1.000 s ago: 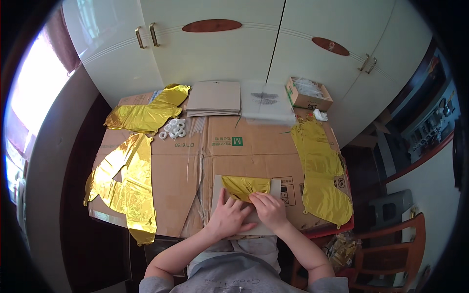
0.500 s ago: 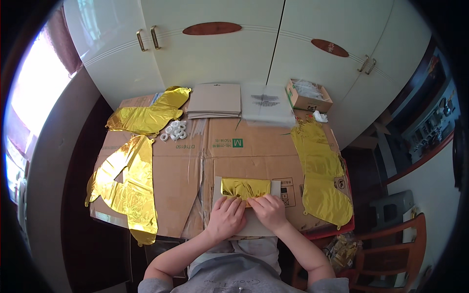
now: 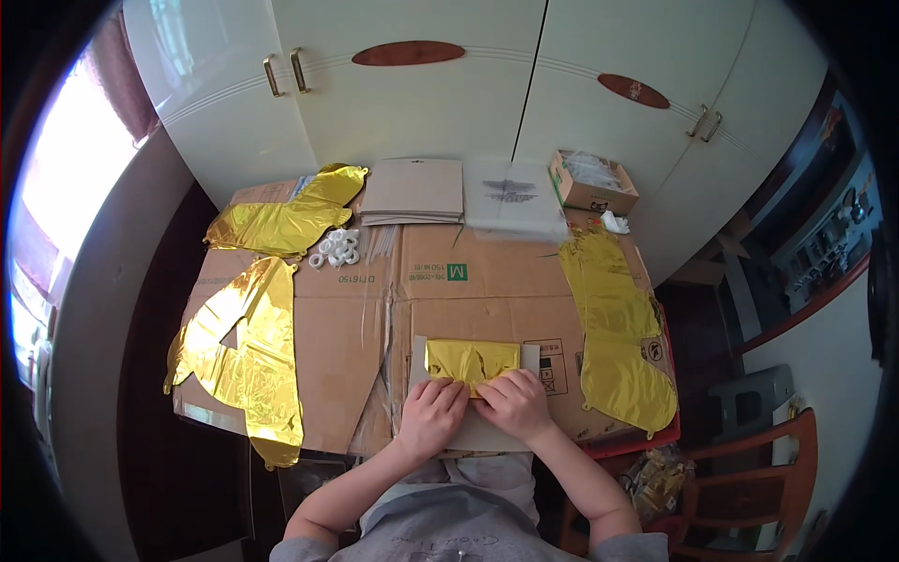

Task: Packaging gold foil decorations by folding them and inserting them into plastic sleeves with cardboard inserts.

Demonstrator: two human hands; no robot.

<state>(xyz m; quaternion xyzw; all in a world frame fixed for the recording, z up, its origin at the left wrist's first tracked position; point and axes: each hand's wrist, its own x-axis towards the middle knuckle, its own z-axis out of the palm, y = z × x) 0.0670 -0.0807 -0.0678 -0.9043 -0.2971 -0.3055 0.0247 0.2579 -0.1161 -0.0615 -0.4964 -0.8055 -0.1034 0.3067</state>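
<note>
Around, gold foil shapes (image 3: 267,365) both sides; white rings (image 3: 339,247), card stack (image 3: 413,189) beyond; hands (image 3: 434,412) curled, pinching folded foil (image 3: 471,356).

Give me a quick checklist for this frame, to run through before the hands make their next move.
1. Left hand on the foil: ok, at its near side.
2. Right hand on the foil: ok, beside the left.
3. Folded gold foil within the grey card's side edges: ok, a grey margin shows left and right.
4. Foil smooth: not ok, creases show just beyond the hands.
5. Foil's near edge straight: cannot tell, the hands cover most of it.
6. Long foil piece on the right apart from the card: ok, bare cardboard lies between.
</note>
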